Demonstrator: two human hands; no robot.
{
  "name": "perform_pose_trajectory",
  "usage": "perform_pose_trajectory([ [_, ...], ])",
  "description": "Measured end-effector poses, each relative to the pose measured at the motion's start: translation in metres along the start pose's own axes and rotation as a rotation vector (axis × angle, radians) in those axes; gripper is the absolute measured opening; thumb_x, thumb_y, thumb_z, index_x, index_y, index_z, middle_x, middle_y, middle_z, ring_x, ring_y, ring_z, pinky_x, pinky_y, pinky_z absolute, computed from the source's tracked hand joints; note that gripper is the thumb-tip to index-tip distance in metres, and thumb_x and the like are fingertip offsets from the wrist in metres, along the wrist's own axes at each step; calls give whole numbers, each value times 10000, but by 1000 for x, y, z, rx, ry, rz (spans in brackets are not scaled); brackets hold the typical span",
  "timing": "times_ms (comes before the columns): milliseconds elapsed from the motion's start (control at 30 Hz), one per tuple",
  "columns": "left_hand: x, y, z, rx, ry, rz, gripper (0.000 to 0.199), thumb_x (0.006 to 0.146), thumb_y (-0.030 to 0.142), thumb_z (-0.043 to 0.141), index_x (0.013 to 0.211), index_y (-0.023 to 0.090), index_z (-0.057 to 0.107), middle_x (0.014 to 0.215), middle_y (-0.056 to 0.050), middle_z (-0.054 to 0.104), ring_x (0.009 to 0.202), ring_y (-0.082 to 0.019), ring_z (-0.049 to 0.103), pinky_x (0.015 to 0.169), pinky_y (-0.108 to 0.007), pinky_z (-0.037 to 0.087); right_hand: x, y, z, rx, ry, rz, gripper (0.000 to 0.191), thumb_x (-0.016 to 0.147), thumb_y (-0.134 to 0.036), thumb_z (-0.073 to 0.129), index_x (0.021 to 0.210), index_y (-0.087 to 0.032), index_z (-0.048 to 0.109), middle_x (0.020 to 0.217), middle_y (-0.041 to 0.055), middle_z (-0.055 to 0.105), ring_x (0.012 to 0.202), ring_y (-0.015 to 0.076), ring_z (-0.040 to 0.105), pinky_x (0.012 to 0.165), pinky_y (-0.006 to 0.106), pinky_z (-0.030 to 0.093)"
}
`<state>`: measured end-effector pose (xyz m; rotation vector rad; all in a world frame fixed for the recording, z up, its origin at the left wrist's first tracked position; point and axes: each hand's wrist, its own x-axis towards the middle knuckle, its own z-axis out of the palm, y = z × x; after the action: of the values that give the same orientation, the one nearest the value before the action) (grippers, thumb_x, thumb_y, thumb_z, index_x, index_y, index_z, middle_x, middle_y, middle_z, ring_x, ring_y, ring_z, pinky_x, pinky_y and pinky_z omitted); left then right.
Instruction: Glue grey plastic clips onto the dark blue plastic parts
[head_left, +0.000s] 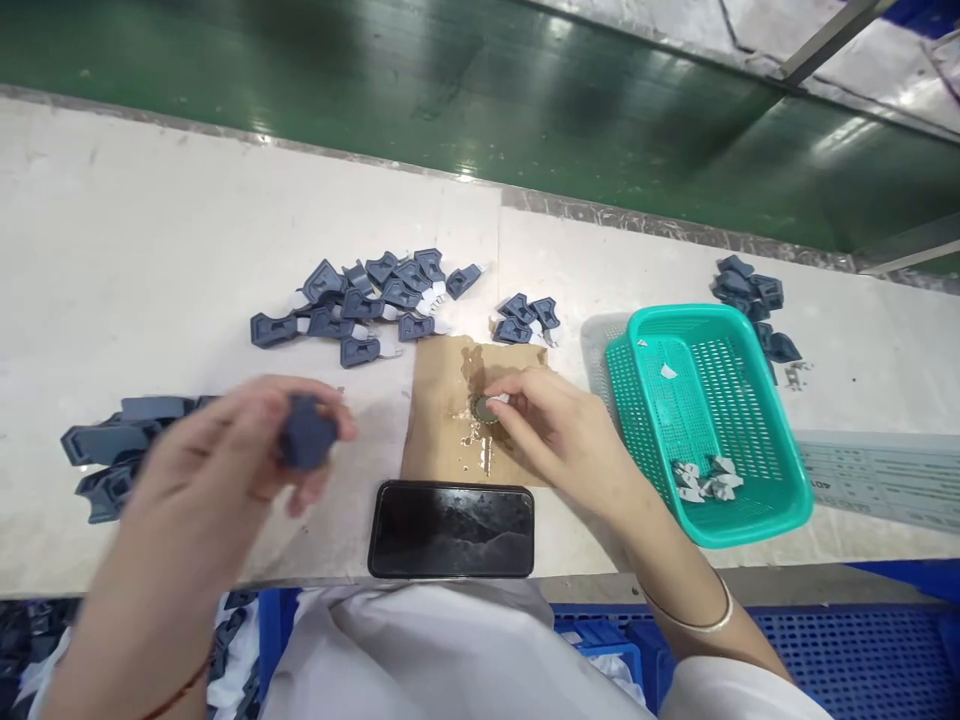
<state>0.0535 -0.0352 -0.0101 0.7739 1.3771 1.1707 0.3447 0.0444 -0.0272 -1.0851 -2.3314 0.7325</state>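
My left hand (pixel 240 450), slightly blurred, is closed around a dark blue-grey plastic part (pixel 306 432) above the table's left side. Over a stained piece of cardboard (pixel 435 440), my right hand (pixel 555 425) pinches a small white plastic piece (pixel 498 399). That piece is at a small round dish or cap (pixel 485 410) on the cardboard; whether it touches is unclear. Wet-looking spots surround the dish. Beyond the cardboard lie a pile of dark parts (pixel 360 303), some with white pieces attached, and a smaller group (pixel 516 328).
A green basket (pixel 787 480) at right holds several small white pieces (pixel 705 480). A phone (pixel 451 530) lies near the front edge. More dark parts (pixel 112 445) are at far left and behind the basket (pixel 739 285). A green conveyor belt (pixel 375 90) runs along the back.
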Motion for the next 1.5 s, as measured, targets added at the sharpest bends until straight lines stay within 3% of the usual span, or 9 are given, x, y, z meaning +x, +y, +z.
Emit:
perform_pose_trajectory([
  [100,-4,-8,45,-102,-99,-125,370,848,538,853,941,181,828,833,-50,759,596,-115,673,501,-187,568,-2,5,4,-35,-26,-54,106,1077,-216,570,995,-215,638,966,54,772,895,196,710,795,331,544],
  [200,-1,-18,57,-152,-84,-192,451,805,599,867,987,188,839,893,-60,788,728,-150,760,661,-208,663,-4,7,5,-89,-59,-110,113,1084,-216,554,1007,-208,636,954,66,756,886,202,684,804,339,542],
  [333,-1,-26,61,-121,-73,-150,319,846,450,876,1070,230,819,1174,-49,790,834,-134,787,791,-208,677,-5,8,6,-104,-51,-137,105,1077,-194,564,1004,-193,640,936,64,746,873,192,670,800,324,538],
  [467,-1,-29,68,-88,-118,-77,166,849,309,869,973,229,792,1025,-10,793,783,-107,748,754,-188,659,-5,8,6,-93,-34,-144,98,1062,-171,585,988,-177,649,917,65,742,859,184,673,791,309,536],
  [567,1,-33,72,-24,-110,-17,156,835,287,877,962,235,801,1036,-12,797,883,-117,751,790,-165,635,-5,8,6,-65,-28,-126,114,1056,-169,595,965,-175,662,899,62,743,840,181,678,776,310,538],
  [767,3,-37,76,106,-129,6,198,888,342,823,1043,225,788,995,-17,780,857,-128,729,731,-184,598,-5,3,5,425,175,234,50,1004,-235,707,974,-242,747,907,-3,798,807,142,733,725,274,562],
  [1000,6,-39,77,567,-269,337,229,1076,260,537,1235,203,691,1132,-40,706,914,-124,657,752,-211,527,0,-7,8,830,188,426,87,937,-321,797,913,-238,791,783,-12,760,682,116,691,657,246,572],
  [1167,7,-42,78,659,-315,435,189,1095,211,491,1221,175,628,1112,-37,673,944,-118,649,823,-200,515,-1,-11,13,820,120,472,206,926,-425,805,904,-220,796,753,6,746,647,121,639,591,246,505],
  [1500,8,-42,79,706,-330,472,178,1094,201,489,1217,154,609,1101,-43,666,897,-111,659,807,-198,515,-1,-11,15,723,54,394,170,970,-375,746,932,-215,789,729,2,738,613,117,607,551,241,452],
])
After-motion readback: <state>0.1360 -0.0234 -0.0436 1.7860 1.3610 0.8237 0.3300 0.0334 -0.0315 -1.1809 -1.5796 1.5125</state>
